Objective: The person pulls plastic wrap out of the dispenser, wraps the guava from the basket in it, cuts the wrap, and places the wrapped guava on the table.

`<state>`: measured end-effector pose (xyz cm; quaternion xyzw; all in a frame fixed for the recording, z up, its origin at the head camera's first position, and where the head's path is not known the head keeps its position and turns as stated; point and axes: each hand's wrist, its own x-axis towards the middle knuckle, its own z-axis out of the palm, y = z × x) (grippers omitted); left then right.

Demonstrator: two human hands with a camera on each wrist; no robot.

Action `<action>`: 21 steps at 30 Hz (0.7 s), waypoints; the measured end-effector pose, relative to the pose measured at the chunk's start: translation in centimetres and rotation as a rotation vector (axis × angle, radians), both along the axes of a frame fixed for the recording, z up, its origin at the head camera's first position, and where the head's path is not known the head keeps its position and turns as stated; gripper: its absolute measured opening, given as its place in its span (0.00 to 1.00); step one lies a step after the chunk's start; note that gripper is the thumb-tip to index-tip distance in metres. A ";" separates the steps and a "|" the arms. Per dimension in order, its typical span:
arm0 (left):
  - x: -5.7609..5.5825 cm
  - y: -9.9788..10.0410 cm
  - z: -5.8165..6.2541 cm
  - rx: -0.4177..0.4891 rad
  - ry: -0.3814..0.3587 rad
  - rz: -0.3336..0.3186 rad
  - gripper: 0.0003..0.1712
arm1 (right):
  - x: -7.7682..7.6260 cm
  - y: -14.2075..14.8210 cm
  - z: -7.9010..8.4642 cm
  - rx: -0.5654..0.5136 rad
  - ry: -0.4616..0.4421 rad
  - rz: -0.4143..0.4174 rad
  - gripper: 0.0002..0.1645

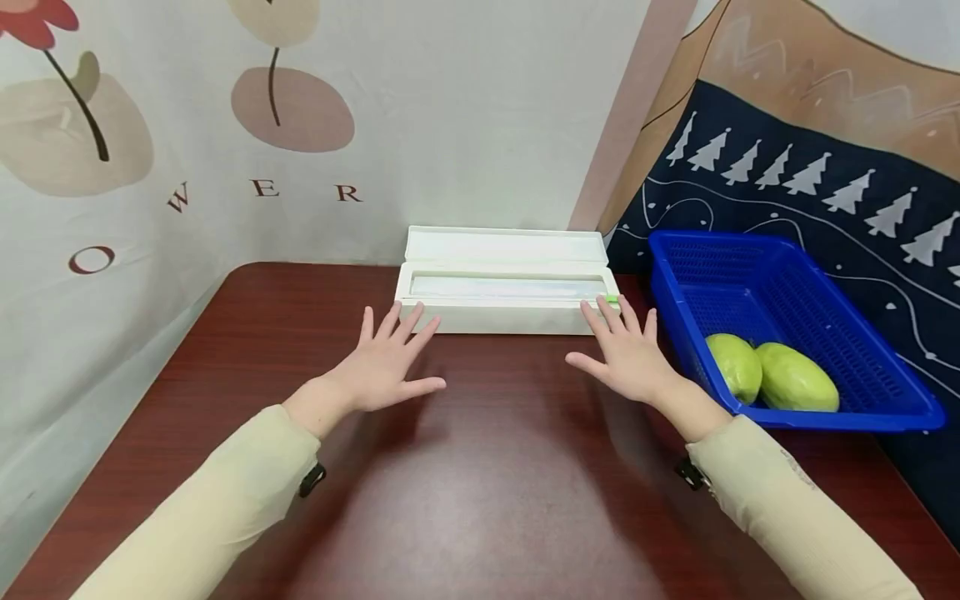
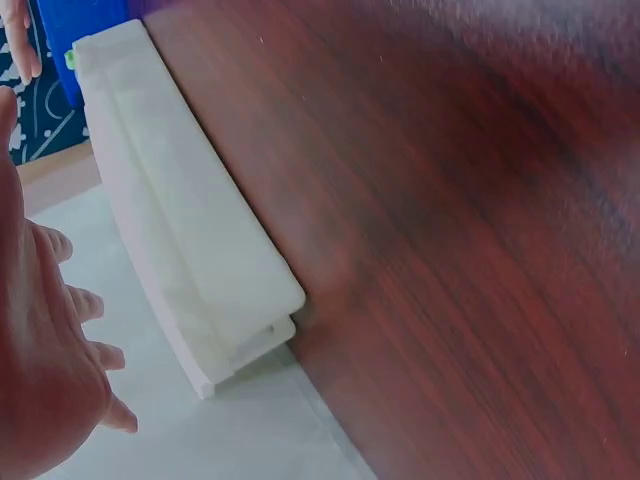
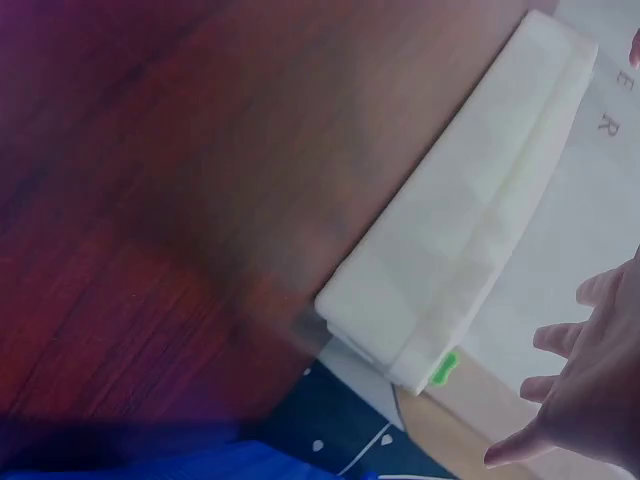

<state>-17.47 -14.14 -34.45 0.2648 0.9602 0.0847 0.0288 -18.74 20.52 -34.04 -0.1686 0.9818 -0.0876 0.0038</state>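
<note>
A long white box (image 1: 507, 318), which looks like a cling film dispenser, lies at the back of the table with its lid (image 1: 506, 246) raised. Shiny, film-like material (image 1: 510, 287) shows in its long slot, and a small green piece (image 1: 612, 298) sits at its right end. My left hand (image 1: 382, 367) is spread in front of the box's left end, fingers straight. Before the right end, my right hand (image 1: 626, 358) is spread the same way. Both hold nothing; in the wrist views the left hand (image 2: 45, 350) and right hand (image 3: 590, 380) appear apart from the box.
A blue plastic basket (image 1: 911, 387) stands at the right of the dark red-brown table (image 1: 495, 500), close to my right hand. Two green fruits (image 1: 797, 377) lie inside it. Printed cloth (image 1: 480, 108) hangs behind the table and down its left side.
</note>
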 end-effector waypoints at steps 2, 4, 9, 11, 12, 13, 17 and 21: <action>-0.5 -0.1 -0.1 -0.005 -0.002 0.009 0.49 | -0.6 0.1 0.0 -0.007 -0.012 -0.024 0.50; -1.1 -0.2 -0.1 -0.013 -0.006 0.018 0.49 | -1.3 0.3 -0.2 -0.009 -0.018 -0.048 0.51; -2.5 -0.3 0.1 -0.004 -0.010 0.045 0.49 | -2.7 0.7 -0.5 -0.035 -0.036 -0.097 0.51; -3.0 -0.3 0.1 -0.001 -0.010 0.053 0.49 | -3.1 0.8 -0.6 -0.037 -0.052 -0.112 0.51; -3.3 -0.4 0.1 -0.006 -0.013 0.058 0.49 | -3.3 0.9 -0.6 -0.035 -0.061 -0.120 0.51; -3.5 -0.3 0.1 -0.011 -0.015 0.062 0.49 | -3.5 1.0 -0.7 -0.031 -0.068 -0.127 0.51; -4.4 -0.4 -0.2 -0.026 -0.024 0.082 0.49 | -4.2 1.2 -0.8 -0.030 -0.084 -0.149 0.53; -5.1 -0.4 -0.4 -0.017 -0.041 0.107 0.48 | -4.7 1.3 -0.8 -0.030 -0.098 -0.162 0.54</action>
